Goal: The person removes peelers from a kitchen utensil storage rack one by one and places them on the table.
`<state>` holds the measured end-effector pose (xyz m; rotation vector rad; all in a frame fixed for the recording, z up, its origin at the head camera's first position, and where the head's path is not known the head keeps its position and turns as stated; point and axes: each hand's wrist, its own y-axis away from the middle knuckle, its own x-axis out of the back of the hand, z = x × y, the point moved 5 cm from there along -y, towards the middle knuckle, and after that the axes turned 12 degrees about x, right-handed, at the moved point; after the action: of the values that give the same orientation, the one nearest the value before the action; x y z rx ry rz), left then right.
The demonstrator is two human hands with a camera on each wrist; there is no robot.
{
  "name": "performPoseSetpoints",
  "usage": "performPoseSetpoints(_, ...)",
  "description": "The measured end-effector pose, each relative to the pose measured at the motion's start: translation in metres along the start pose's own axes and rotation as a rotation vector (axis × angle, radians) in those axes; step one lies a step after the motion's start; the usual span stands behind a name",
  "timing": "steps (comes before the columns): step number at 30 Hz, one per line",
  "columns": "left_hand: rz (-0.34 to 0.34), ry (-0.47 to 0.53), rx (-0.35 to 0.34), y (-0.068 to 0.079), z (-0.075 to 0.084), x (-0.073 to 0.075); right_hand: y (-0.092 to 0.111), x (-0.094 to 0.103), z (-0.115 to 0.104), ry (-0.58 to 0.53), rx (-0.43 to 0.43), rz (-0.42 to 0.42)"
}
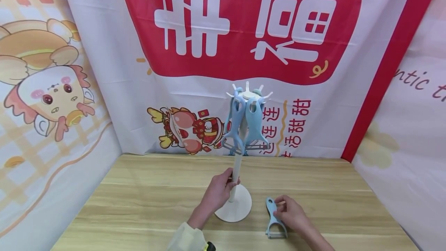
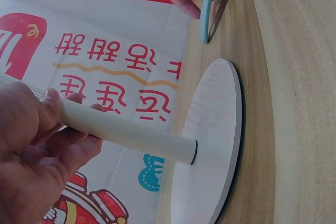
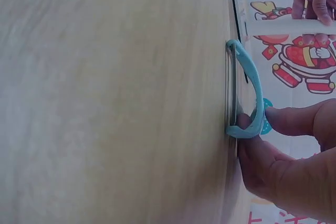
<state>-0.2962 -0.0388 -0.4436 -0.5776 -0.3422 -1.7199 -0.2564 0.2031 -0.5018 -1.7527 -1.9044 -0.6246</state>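
My left hand (image 1: 217, 189) grips the white pole (image 2: 131, 135) of an upright stand, a little above its round white base (image 1: 240, 213). Several blue peelers (image 1: 255, 123) hang from the hooks around the stand's top (image 1: 247, 95). Right of the base, my right hand (image 1: 292, 213) pinches the handle of another light-blue peeler (image 1: 271, 207) at the tabletop. In the right wrist view, that peeler's curved frame (image 3: 254, 77) and metal blade show between thumb and fingers, with its blade end by the wood; whether it touches the table cannot be told.
The stand and hands are over a wood-grain table (image 1: 146, 200). Behind it hangs a white cloth (image 1: 122, 100) with red print and a cartoon figure. Printed cloths also flank the left (image 1: 80, 165) and right (image 1: 393, 169) sides.
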Motion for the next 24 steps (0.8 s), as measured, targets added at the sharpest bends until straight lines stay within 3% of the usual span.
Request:
performPoseSetpoints(5, -0.003, 0.0, 0.003, -0.001, -0.001, -0.002, 0.004, 0.003, -0.003, 0.036, 0.026, 0.024)
performPoseSetpoints(11, 0.012, -0.009, -0.022, -0.001, -0.001, -0.002, 0.008, 0.018, -0.019, 0.067, 0.143, 0.106)
performPoseSetpoints(17, 0.009, -0.015, -0.025, -0.001, -0.002, -0.002, 0.011, 0.043, -0.052, 0.006, 0.232, 0.195)
performPoseSetpoints(24, 0.014, -0.014, -0.034, -0.002, -0.002, -0.002, 0.017, 0.075, -0.102, -0.066, 0.303, 0.243)
